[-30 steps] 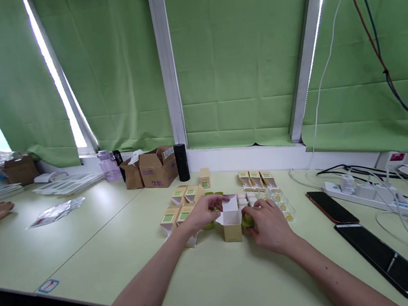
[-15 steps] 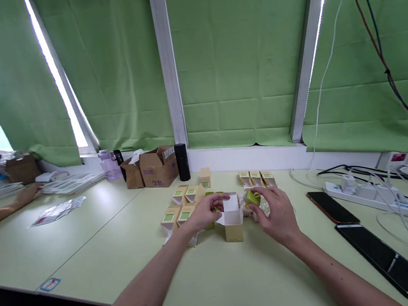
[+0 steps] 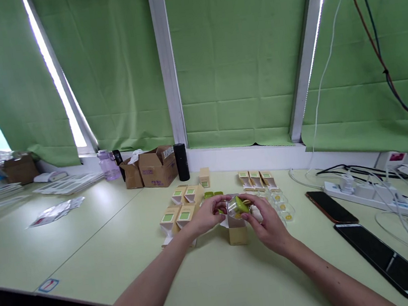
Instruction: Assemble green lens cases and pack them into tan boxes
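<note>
My right hand [image 3: 267,220] pinches a small green object [image 3: 244,205] joined to a clear, rounded plastic part [image 3: 233,208]. It is tilted over an open small tan box [image 3: 238,236], and it hides most of the box's mouth. My left hand [image 3: 210,213] curls its fingers at the box's left flap, close to the clear part; its exact contact is partly hidden. Several clear plastic pieces with yellow centres [image 3: 282,208] lie right of my right hand. Behind my left hand are more green pieces [image 3: 213,193].
Several tan boxes with green labels [image 3: 184,216] stand on the left, and three more [image 3: 255,179] behind. Farther back are cardboard cartons [image 3: 158,166] and a black cylinder [image 3: 181,162]. Two phones [image 3: 386,254] and a power strip [image 3: 367,194] lie on the right.
My right hand has moved left, bringing the green object over the open box; its clear part now shows. At the far left, another person's arm has withdrawn, leaving a blur.
</note>
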Demonstrator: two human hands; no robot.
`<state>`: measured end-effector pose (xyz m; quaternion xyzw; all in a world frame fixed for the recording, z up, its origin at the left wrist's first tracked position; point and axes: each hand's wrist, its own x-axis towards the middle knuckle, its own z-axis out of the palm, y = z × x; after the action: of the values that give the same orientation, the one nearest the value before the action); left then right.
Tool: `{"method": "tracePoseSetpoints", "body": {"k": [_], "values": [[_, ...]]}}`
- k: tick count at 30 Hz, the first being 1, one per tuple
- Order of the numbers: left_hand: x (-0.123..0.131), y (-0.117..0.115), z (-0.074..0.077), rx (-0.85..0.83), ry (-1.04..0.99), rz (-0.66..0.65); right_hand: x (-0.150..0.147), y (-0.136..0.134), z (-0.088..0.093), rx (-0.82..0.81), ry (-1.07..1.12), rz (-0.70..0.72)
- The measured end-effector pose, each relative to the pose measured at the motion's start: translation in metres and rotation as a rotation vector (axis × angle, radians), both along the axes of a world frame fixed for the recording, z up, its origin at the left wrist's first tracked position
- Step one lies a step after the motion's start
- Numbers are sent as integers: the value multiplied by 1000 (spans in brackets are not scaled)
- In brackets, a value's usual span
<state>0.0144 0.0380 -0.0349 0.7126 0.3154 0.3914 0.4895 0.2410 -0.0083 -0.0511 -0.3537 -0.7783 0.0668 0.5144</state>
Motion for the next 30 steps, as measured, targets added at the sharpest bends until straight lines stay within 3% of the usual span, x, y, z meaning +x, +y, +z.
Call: {"method": "tracePoseSetpoints", "body": {"k": [14,30], "values": [[-1,-4,4,-3,46,-7,8,4,0,-45,-117,-75],[0,-2,2,-24,37,18,0,-1,1,-186,-76,103]]}}
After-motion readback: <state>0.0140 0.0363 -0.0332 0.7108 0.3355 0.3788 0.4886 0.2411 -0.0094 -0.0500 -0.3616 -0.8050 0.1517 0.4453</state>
